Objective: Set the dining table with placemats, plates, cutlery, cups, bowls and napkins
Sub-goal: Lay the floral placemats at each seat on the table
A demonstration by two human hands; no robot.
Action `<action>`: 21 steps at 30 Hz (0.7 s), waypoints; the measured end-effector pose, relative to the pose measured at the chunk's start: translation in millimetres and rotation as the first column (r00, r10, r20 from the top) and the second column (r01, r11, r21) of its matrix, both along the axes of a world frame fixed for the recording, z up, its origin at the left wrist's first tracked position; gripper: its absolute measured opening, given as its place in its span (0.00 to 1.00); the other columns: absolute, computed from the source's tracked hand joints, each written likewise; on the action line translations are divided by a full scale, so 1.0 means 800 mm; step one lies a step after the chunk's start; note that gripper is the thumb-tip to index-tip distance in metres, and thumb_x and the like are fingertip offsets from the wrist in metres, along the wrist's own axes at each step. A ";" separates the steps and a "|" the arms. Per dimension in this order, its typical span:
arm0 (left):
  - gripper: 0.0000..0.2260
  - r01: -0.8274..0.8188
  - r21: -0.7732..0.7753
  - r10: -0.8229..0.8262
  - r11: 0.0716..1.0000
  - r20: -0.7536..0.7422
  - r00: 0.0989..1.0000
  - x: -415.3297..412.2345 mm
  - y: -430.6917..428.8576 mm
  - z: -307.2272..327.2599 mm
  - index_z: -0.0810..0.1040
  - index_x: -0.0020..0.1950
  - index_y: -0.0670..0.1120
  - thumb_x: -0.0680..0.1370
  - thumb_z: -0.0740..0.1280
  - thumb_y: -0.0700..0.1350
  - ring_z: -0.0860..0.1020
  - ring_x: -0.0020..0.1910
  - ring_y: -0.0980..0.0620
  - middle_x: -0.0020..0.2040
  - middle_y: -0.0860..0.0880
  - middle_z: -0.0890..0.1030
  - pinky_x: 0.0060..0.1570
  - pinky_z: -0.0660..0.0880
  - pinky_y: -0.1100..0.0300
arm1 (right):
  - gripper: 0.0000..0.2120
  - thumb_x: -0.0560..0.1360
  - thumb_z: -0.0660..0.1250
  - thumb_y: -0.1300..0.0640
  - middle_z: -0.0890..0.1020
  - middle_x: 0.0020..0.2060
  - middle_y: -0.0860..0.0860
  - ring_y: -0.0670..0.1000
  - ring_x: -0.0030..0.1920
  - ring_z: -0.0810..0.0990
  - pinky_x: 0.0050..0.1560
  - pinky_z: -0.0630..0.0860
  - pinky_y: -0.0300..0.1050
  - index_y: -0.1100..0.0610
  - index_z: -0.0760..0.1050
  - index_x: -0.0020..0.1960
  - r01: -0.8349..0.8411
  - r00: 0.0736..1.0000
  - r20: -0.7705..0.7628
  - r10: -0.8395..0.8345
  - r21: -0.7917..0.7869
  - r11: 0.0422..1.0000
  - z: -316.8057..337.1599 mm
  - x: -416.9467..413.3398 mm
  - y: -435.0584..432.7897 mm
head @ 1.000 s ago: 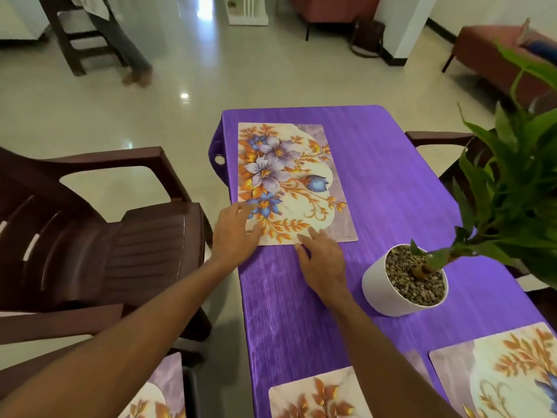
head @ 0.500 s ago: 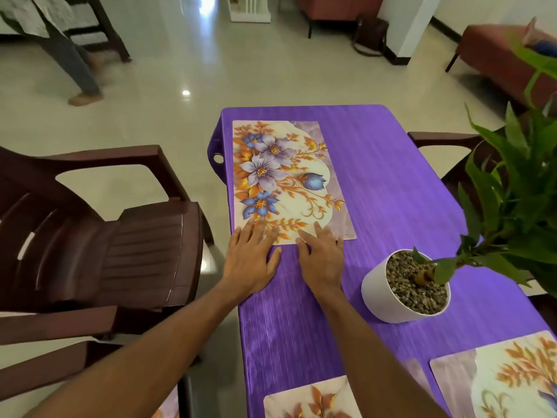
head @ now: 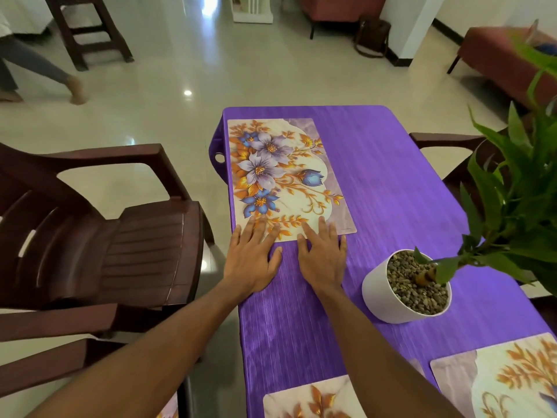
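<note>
Near edge of the flat floral placemat (head: 283, 176) on the purple striped tablecloth (head: 385, 182) is partly covered by fingertips of left hand (head: 253, 257) and right hand (head: 324, 260). Nearer the camera than that mat, two more floral mats (head: 310, 399) (head: 506, 375) are cut off by bottom edge, a third sliver (head: 168, 408) barely shows at bottom left. Right of it, green leafy plant (head: 518, 188) in the white round pot (head: 388, 300) runs off right edge, leaves blurred. Far left, walking person's legs (head: 39, 73) blurred, body out of frame
</note>
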State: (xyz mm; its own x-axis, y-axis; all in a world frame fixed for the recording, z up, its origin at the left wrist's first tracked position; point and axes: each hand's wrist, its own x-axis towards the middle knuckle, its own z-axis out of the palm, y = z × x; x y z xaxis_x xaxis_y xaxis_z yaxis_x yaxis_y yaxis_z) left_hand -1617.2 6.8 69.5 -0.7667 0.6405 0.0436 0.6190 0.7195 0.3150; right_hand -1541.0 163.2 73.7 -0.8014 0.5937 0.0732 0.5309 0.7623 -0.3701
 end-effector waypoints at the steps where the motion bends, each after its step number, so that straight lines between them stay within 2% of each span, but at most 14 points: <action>1: 0.29 0.000 0.004 0.000 1.000 0.002 1.000 0.000 0.000 0.000 0.55 0.80 0.57 0.81 0.45 0.64 0.47 0.81 0.48 0.82 0.50 0.53 0.77 0.42 0.46 | 0.22 0.84 0.54 0.41 0.61 0.80 0.50 0.54 0.81 0.53 0.78 0.48 0.59 0.41 0.65 0.77 -0.008 1.000 0.020 0.007 0.013 1.000 -0.001 0.000 0.000; 7: 0.31 0.004 0.002 -0.004 1.000 0.011 1.000 -0.001 0.000 0.001 0.53 0.81 0.58 0.79 0.41 0.66 0.46 0.81 0.49 0.82 0.51 0.51 0.78 0.41 0.46 | 0.23 0.84 0.52 0.40 0.58 0.81 0.51 0.56 0.81 0.52 0.78 0.48 0.61 0.41 0.60 0.78 -0.021 0.998 0.065 0.017 0.059 0.998 -0.003 -0.003 -0.001; 10: 0.33 -0.004 0.018 0.004 1.000 0.020 1.000 0.001 0.001 0.004 0.53 0.81 0.56 0.78 0.40 0.66 0.47 0.81 0.48 0.82 0.50 0.52 0.78 0.42 0.45 | 0.23 0.83 0.55 0.40 0.61 0.79 0.53 0.56 0.80 0.55 0.77 0.51 0.61 0.42 0.63 0.77 -0.004 1.000 0.016 0.003 0.058 0.998 -0.003 -0.002 -0.001; 12: 0.33 -0.013 0.065 0.012 0.998 0.020 1.000 0.002 0.000 0.006 0.56 0.81 0.53 0.79 0.43 0.66 0.50 0.81 0.48 0.81 0.49 0.55 0.78 0.46 0.45 | 0.23 0.82 0.60 0.42 0.66 0.77 0.55 0.58 0.78 0.61 0.76 0.56 0.61 0.45 0.68 0.75 0.012 0.998 -0.069 -0.009 0.039 0.999 -0.005 0.000 -0.001; 14: 0.30 -0.007 0.126 0.009 0.992 -0.011 1.000 0.003 0.000 0.007 0.63 0.78 0.50 0.80 0.50 0.63 0.58 0.79 0.47 0.79 0.47 0.63 0.78 0.53 0.45 | 0.20 0.80 0.65 0.44 0.72 0.73 0.57 0.60 0.74 0.67 0.74 0.64 0.63 0.48 0.75 0.70 0.036 0.983 -0.178 -0.036 -0.004 0.999 -0.008 0.004 -0.002; 17: 0.23 0.039 0.161 -0.026 0.986 -0.082 0.996 0.005 -0.002 0.004 0.73 0.70 0.49 0.80 0.56 0.58 0.69 0.72 0.47 0.71 0.48 0.74 0.72 0.65 0.46 | 0.16 0.77 0.70 0.46 0.77 0.65 0.56 0.58 0.65 0.74 0.63 0.76 0.63 0.52 0.80 0.61 0.078 0.964 -0.253 -0.078 -0.008 0.997 -0.012 0.007 -0.003; 21: 0.19 0.046 0.178 -0.028 0.983 -0.104 0.994 0.005 -0.001 0.003 0.76 0.66 0.49 0.80 0.59 0.57 0.72 0.68 0.47 0.67 0.49 0.77 0.68 0.68 0.48 | 0.14 0.78 0.69 0.45 0.79 0.62 0.55 0.56 0.62 0.76 0.61 0.77 0.61 0.51 0.81 0.59 0.092 0.967 -0.236 -0.093 -0.015 0.996 -0.012 0.004 -0.005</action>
State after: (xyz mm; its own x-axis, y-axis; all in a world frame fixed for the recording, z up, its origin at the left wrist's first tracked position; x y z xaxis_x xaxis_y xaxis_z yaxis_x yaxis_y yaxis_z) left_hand -1613.5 5.9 71.5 -0.7283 0.6431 0.2366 0.6794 0.6325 0.3720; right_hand -1538.0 159.3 64.0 -0.7034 0.6648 0.2514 0.4961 0.7125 -0.4961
